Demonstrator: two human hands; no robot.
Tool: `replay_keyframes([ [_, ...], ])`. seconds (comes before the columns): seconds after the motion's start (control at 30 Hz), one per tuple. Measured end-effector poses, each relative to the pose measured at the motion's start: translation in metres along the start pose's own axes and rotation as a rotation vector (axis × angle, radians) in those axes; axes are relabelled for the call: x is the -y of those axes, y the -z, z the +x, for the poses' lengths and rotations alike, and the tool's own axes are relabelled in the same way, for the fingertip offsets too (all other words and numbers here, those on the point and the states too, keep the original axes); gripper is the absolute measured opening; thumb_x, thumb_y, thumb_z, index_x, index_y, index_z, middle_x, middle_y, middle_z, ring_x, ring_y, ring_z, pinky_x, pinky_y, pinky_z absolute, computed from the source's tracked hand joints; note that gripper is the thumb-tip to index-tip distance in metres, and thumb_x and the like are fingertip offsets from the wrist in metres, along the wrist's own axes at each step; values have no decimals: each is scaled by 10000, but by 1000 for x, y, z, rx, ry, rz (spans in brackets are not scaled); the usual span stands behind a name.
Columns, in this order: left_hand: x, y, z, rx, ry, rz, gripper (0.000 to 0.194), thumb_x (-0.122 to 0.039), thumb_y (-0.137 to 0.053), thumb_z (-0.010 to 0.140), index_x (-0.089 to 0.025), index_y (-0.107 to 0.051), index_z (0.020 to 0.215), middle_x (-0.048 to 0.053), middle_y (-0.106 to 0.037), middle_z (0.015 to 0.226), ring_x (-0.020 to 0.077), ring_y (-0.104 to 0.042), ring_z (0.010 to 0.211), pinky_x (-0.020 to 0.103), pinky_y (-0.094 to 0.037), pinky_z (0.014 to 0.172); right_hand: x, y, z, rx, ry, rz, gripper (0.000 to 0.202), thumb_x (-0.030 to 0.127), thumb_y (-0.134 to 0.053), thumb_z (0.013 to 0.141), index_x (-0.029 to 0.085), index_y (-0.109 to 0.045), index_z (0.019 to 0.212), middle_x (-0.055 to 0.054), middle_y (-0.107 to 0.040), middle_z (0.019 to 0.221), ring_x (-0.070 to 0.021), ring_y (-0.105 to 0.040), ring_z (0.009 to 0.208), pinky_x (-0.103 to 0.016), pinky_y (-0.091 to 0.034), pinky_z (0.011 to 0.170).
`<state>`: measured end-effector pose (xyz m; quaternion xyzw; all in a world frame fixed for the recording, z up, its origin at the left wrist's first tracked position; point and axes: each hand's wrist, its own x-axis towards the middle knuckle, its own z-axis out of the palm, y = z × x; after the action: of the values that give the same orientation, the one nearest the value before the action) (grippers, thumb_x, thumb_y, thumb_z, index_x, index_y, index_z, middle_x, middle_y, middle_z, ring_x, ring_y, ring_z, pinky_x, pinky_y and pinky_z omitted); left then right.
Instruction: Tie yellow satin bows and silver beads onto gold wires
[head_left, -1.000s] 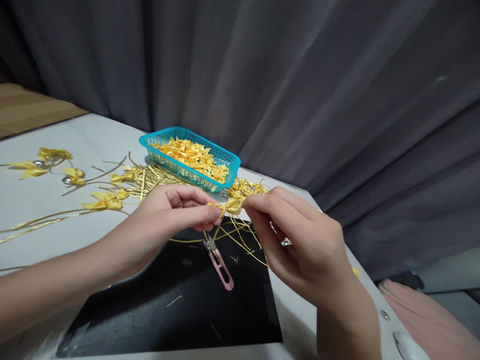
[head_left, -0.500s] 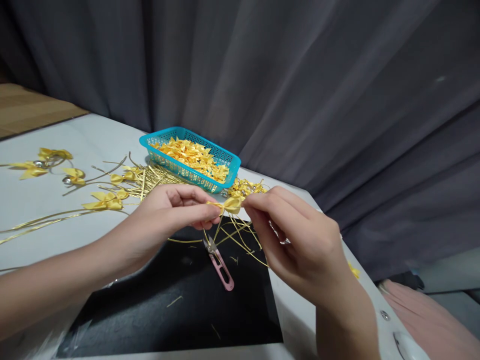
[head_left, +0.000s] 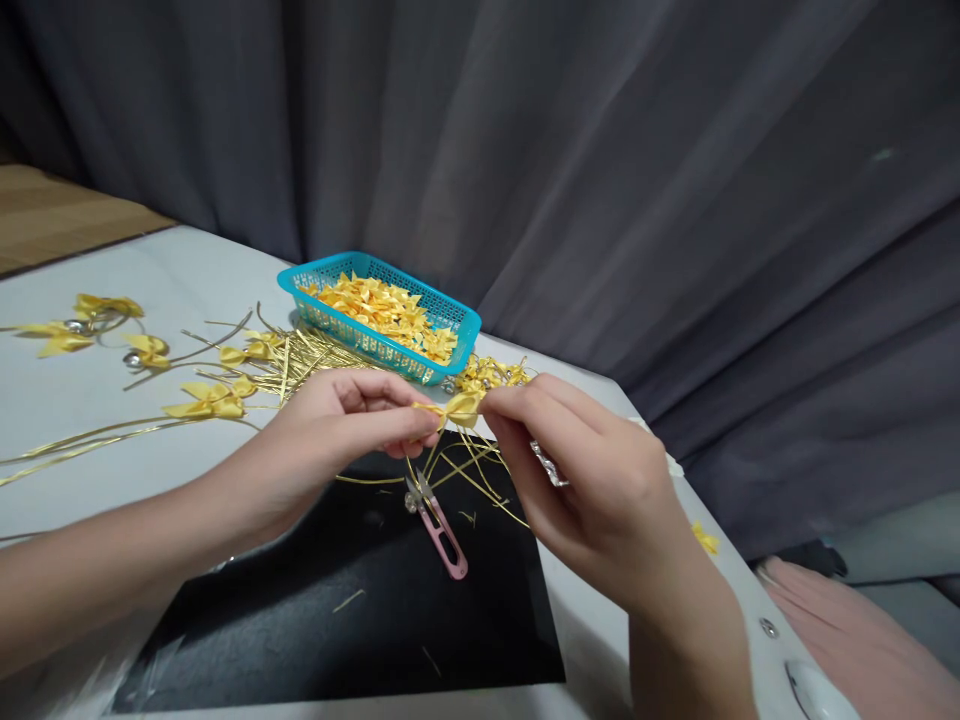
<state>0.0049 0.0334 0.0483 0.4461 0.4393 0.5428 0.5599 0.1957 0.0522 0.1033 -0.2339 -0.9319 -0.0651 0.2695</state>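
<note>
Between my two hands, above the black mat (head_left: 360, 610), is a yellow ribbon bow (head_left: 463, 408). My left hand (head_left: 367, 412) pinches its left end between thumb and fingers. The thumb and forefinger of my right hand (head_left: 585, 480) are closed at the bow's right edge, on what looks like a thin gold cord. Gold cord ends hang below the bow. A small silver bell (head_left: 410, 502) shows beneath my left fingers, beside the blades of the pink thread snips (head_left: 442, 530), which lie on the mat.
A blue basket (head_left: 469, 340) full of yellow bows stands behind my hands. Loose gold cords (head_left: 311, 360) lie in front of it. Several bows with bells, such as one bow (head_left: 214, 398), are spread at left. A white computer mouse (head_left: 817, 690) sits at the lower right.
My right hand has shifted slightly left, with its fingers still at the bow. The silver bell now shows by the snips' blades. My left hand keeps its pinch.
</note>
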Motion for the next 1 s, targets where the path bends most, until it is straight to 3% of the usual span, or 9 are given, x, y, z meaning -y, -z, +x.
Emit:
replay_keyframes([
  [0.13,1,1,0,-14,-25,45,46,-253,-759,689,-270,-746,648,-50,-699,616,89,-606,594,162,-462,561,4,0,-1,12,-5,-6,142,36,-505,869,146,-593,847,-34,-646,780,-128,-596,682,-241,-476,653],
  [0.27,1,2,2,-26,-92,94,57,-250,-763,677,-254,-730,632,-55,-686,594,88,-598,566,163,-472,549,10,-4,1,20,-5,-42,160,47,-488,869,136,-597,793,-28,-644,722,-120,-587,609,-230,-443,563],
  [0.5,-2,0,-1,-147,-279,219,104,-237,-746,691,-191,-662,650,-45,-715,654,85,-628,609,162,-496,579,10,-20,3,-98,16,-73,186,27,-466,852,129,-605,782,-26,-627,672,-109,-561,565,-219,-439,552],
  [0.67,-3,-1,-9,-228,-497,394,99,-211,-692,739,-215,-648,649,-63,-695,632,87,-622,586,165,-484,535,12,-28,4,-232,24,-121,208,30,-468,846,155,-595,738,-16,-658,664,-92,-551,527,-214,-416,504],
  [0.87,4,3,-16,-372,-752,709,68,-219,-661,804,-276,-657,765,-82,-736,694,101,-661,604,202,-518,593,16,-38,3,-369,17,-119,199,31,-483,838,139,-643,884,-26,-689,690,-112,-620,575,-223,-477,528],
  [1.0,3,4,-20,-424,-905,835,131,-191,-654,810,-320,-663,787,-106,-766,754,97,-695,651,190,-532,654,22,-47,1,-467,-31,-87,166,25,-517,830,129,-633,886,-16,-660,643,-99,-584,526,-217,-476,506],
])
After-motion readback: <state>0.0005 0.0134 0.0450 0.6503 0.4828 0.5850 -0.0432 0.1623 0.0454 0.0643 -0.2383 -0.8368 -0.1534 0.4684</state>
